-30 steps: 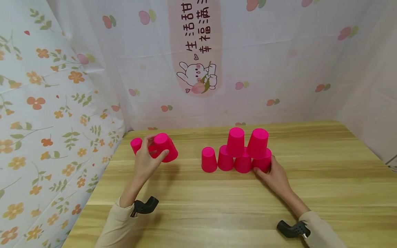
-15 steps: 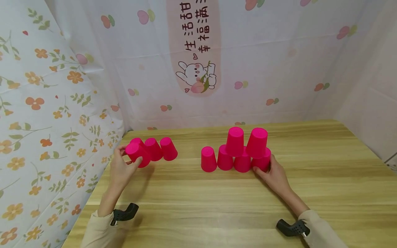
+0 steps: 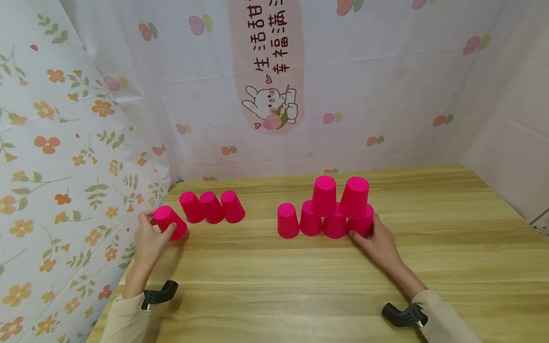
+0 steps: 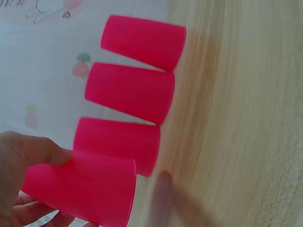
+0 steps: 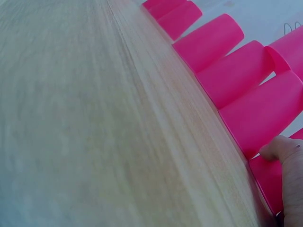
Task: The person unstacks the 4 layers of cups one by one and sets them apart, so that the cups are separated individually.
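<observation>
My left hand (image 3: pixel 147 238) grips an upside-down pink cup (image 3: pixel 169 223) at the table's left side, thumb across its near face. In the left wrist view this cup (image 4: pixel 85 187) partly covers the end one of three upturned cups (image 4: pixel 130 90) standing in a row; I cannot tell whether it touches the table. My right hand (image 3: pixel 381 245) holds the rightmost bottom cup (image 3: pixel 361 221) of a second group. That group is a row of upturned cups, with two more cups (image 3: pixel 324 196) (image 3: pixel 355 197) standing on top, bridging the lower ones at its right. The leftmost bottom cup (image 3: pixel 288 221) carries nothing.
Underneath is a wood-grain table (image 3: pixel 274 286). A patterned white cloth (image 3: pixel 197 119) hangs behind it, and a floral cloth (image 3: pixel 64 190) borders the left side. Each wrist wears a black camera mount (image 3: pixel 160 294).
Holding its cup, my left hand has moved left and nearer, from in front of the three left cups to beyond their left end. My right hand stays on its cup.
</observation>
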A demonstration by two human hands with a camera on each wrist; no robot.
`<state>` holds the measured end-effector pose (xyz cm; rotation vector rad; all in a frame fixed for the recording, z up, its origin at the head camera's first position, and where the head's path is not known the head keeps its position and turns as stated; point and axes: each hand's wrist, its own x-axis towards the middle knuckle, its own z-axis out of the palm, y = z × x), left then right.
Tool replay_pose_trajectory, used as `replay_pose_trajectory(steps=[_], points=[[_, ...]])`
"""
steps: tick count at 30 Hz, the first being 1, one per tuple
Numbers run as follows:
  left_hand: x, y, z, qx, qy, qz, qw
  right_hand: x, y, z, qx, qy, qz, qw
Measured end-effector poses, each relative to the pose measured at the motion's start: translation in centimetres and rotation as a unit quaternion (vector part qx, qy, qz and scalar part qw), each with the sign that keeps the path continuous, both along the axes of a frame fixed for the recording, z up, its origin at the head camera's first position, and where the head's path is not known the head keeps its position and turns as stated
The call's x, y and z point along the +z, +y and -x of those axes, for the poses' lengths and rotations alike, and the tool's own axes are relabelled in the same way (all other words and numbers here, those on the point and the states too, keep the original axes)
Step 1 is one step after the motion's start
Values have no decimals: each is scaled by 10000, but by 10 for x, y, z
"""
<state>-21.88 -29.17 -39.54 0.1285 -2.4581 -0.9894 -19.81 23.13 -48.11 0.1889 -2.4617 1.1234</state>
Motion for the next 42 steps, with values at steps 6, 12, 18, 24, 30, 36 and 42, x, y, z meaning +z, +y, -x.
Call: replay_pose_trajectory(steps=[6,12,18,24,30,36,42], points=[[-6,-10,10,151,-302,-188,9993,0,-1,2,-25,-51,38,10000],[-15,-17,20,191,-304,-179,9992,1,-2,3,-46,-99,36,9999],[-23,-22,29,112,-157,-383,9991,1,-4,2,-6,-128,65,9999],[-21,-25,41,0,-201,-635,9978,0,-3,2,-19,-75,82,9999],[-21,-18,48,-100,-167,-750,9970,0,-2,1,-109,-86,78,9999],[-27,-13,52,-21,-4,-1000,9950,-1,-2,-4,-72,-168,73,9998],[-35,-12,57,76,26,-1152,9933,-1,-1,-4,-17,-159,61,9999]])
